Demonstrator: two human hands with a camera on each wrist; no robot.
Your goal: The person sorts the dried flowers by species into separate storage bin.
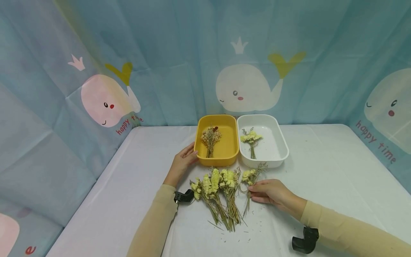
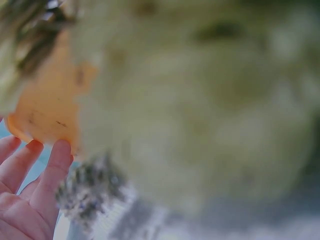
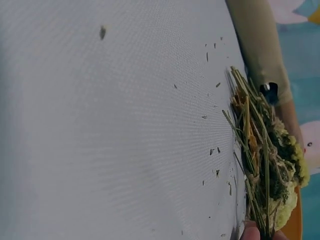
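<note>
My left hand (image 1: 180,165) lies against the left side of the yellow box (image 1: 219,162), its fingers extended along the wall; the fingertips (image 2: 59,155) meet the orange-looking side in the left wrist view. Between thumb and fingers my right hand (image 1: 273,192) pinches the stems of a small bunch of yellow dried flowers (image 1: 249,176), blooms pointing away from me, just in front of the white box (image 1: 264,163). Several more yellow dried flower bunches (image 1: 221,184) lie side by side to its left. A large pale blur (image 2: 200,110) covers most of the left wrist view.
A brownish dried bunch (image 1: 211,138) lies inside the yellow box, and a yellow dried bunch (image 1: 252,139) inside the white one. Small stem scraps (image 1: 245,232) are scattered over the white tablecloth (image 1: 321,164). Behind the boxes hangs a blue whale-print curtain (image 1: 179,89).
</note>
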